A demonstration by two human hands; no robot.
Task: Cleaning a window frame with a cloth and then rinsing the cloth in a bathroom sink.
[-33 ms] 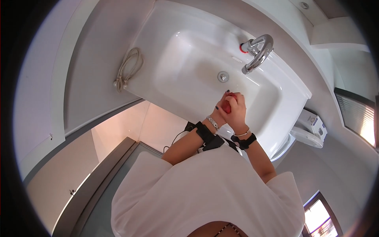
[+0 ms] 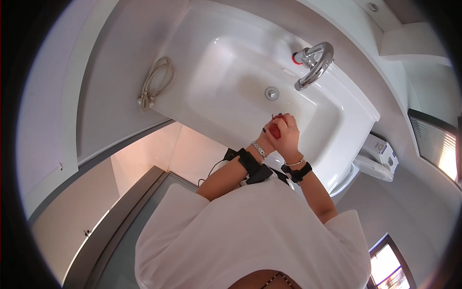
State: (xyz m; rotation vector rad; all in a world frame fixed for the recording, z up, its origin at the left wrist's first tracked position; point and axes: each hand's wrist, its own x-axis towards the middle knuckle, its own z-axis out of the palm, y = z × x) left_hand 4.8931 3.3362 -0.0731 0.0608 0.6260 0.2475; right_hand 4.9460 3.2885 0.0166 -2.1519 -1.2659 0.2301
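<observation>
Over the near side of the white sink (image 2: 211, 111), both my hands are closed around a small red apple-like fruit (image 2: 275, 130). My left hand (image 2: 266, 138) cups it from the left, dark nail polish showing on its fingers. Curled over the top and right side is my right hand (image 2: 288, 136). Only a patch of red skin shows between the fingers, and what looks like a thin stem sticks up beside them; the rest is hidden. Beyond the hands lies the round metal drain (image 2: 272, 93). A chrome faucet (image 2: 315, 67) arches over the basin, with no water seen running from it.
A looped pale cord (image 2: 157, 83) rests at the sink's left edge. To the right of the sink are a white toilet (image 2: 373, 167) and a white box (image 2: 381, 148). Black bands wrap both wrists, and a dark cable (image 2: 211, 172) hangs by the left forearm.
My right fingers have shifted slightly over the red fruit, and a bit less of its red skin shows on top. Both hands stay at the same place over the sink.
</observation>
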